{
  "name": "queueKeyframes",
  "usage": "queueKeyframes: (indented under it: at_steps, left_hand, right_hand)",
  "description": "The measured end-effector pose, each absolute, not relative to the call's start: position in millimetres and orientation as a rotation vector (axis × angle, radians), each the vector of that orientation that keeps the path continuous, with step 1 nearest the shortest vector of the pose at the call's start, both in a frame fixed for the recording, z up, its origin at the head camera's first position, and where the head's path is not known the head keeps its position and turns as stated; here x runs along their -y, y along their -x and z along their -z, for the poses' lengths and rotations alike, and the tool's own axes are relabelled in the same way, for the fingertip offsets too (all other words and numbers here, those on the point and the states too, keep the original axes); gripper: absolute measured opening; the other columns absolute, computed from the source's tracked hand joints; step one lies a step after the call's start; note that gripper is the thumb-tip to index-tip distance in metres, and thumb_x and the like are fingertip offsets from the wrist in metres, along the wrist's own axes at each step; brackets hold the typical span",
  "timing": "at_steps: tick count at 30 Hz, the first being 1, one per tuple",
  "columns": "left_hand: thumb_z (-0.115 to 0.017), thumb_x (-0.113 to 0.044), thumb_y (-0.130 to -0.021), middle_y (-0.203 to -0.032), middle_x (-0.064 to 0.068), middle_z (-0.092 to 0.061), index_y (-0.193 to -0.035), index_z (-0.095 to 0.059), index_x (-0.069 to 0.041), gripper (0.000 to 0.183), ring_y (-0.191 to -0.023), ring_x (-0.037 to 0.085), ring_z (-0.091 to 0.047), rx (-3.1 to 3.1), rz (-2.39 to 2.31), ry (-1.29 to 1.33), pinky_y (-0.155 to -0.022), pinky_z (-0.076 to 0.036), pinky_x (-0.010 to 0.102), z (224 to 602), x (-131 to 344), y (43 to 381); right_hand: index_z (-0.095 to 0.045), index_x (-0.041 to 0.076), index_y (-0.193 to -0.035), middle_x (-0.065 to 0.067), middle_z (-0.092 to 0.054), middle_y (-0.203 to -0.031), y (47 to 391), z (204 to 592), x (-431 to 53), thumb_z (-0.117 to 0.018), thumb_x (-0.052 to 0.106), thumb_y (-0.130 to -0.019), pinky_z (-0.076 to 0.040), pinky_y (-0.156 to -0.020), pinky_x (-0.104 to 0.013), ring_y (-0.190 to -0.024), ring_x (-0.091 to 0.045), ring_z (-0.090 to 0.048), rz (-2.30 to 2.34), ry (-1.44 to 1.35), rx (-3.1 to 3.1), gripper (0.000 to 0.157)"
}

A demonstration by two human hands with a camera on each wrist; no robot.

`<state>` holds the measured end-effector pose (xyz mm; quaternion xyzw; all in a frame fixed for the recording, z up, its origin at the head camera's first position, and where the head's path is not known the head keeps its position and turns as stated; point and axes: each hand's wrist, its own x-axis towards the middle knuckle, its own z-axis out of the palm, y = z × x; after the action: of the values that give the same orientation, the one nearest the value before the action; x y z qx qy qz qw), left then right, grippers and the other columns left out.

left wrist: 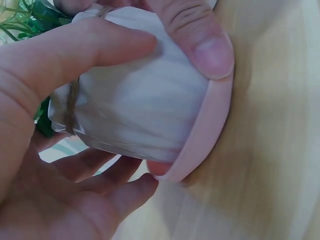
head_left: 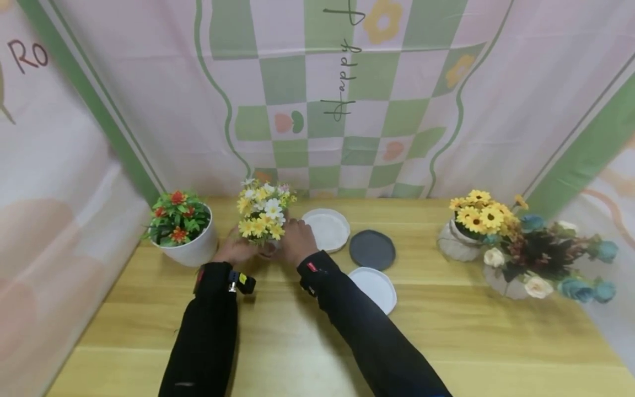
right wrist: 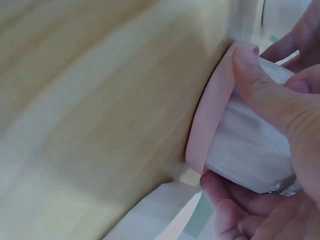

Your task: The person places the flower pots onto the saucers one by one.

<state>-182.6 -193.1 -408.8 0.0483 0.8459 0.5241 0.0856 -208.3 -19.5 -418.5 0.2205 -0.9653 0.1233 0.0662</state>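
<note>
Both hands are at a white pot (left wrist: 135, 95) tied with twine, from which yellow and white flowers (head_left: 263, 212) rise. The pot sits upright in a shallow pink saucer (right wrist: 207, 122) on the table. My left hand (head_left: 237, 249) holds the pot from the left, its thumb on the wall and its fingers round the far side, one fingertip at the saucer's edge. On the other side, my right hand (head_left: 299, 241) grips the saucer, thumb on the rim and fingers at its opposite side.
Left of the hands stands a white pot (head_left: 190, 251) of red flowers. To the right lie a white saucer (head_left: 326, 229), a dark grey saucer (head_left: 372, 250) and another white saucer (head_left: 379, 289), partly under the right sleeve. Farther right are yellow flowers (head_left: 478, 212) and blue-and-cream flowers (head_left: 545, 259) in pots.
</note>
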Motion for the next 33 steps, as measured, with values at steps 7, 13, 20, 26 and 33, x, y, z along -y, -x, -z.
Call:
queueKeyframes:
  at_steps: [7, 13, 20, 26, 33]
  left_hand:
    - [-0.077, -0.034, -0.078, -0.149, 0.005, -0.031, -0.152, -0.019, -0.020, 0.095, -0.135, 0.025, -0.027, -2.540, -1.529, -0.013, -0.109, -0.020, 0.042, 408, 189, 199]
    - [-0.077, -0.030, -0.078, -0.146, 0.006, -0.036, -0.149, -0.026, -0.017, 0.088, -0.133, 0.025, -0.031, -2.508, -1.581, 0.063, -0.108, -0.022, 0.040, 412, 185, 207]
    - [-0.074, -0.021, -0.081, -0.139, 0.006, -0.044, -0.144, -0.036, -0.016, 0.073, -0.127, 0.023, -0.038, -2.578, -1.580, -0.015, -0.105, -0.028, 0.037, 413, 180, 212]
    - [-0.068, -0.013, -0.084, -0.142, 0.015, -0.040, -0.148, -0.027, -0.009, 0.076, -0.128, 0.031, -0.039, -2.781, -1.349, -0.123, -0.105, -0.029, 0.042, 399, 176, 202]
    - [-0.062, -0.011, -0.089, -0.146, 0.018, -0.032, -0.149, -0.017, -0.003, 0.075, -0.132, 0.033, -0.033, -2.975, -1.232, -0.311, -0.107, -0.026, 0.043, 374, 181, 171]
  right_hand:
    - [-0.038, -0.008, -0.137, -0.018, -0.058, -0.104, 228, 418, 21, -0.081, 0.056, -0.064, -0.047, -0.082, -0.038, -0.095, -0.032, -0.056, -0.366, -0.644, 2.891, 0.106]
    - [-0.038, -0.005, -0.136, -0.016, -0.058, -0.106, 239, 419, 22, -0.085, 0.052, -0.059, -0.046, -0.084, -0.037, -0.097, -0.032, -0.056, -0.374, -0.590, 2.932, 0.107]
    - [-0.040, -0.003, -0.137, -0.014, -0.057, -0.110, 248, 424, 21, -0.080, 0.064, -0.057, -0.046, -0.084, -0.040, -0.099, -0.031, -0.055, -0.397, -0.555, 2.905, 0.111]
    - [-0.035, 0.005, -0.142, -0.015, -0.047, -0.131, 249, 422, 10, -0.070, 0.080, -0.052, -0.037, -0.095, -0.047, -0.119, -0.032, -0.044, -0.310, -0.505, 2.965, 0.123]
    - [-0.026, -0.003, -0.144, -0.021, -0.026, -0.147, 251, 415, -42, -0.076, 0.078, -0.041, -0.027, -0.101, -0.056, -0.133, -0.036, -0.024, -0.303, -0.340, 3.099, 0.140]
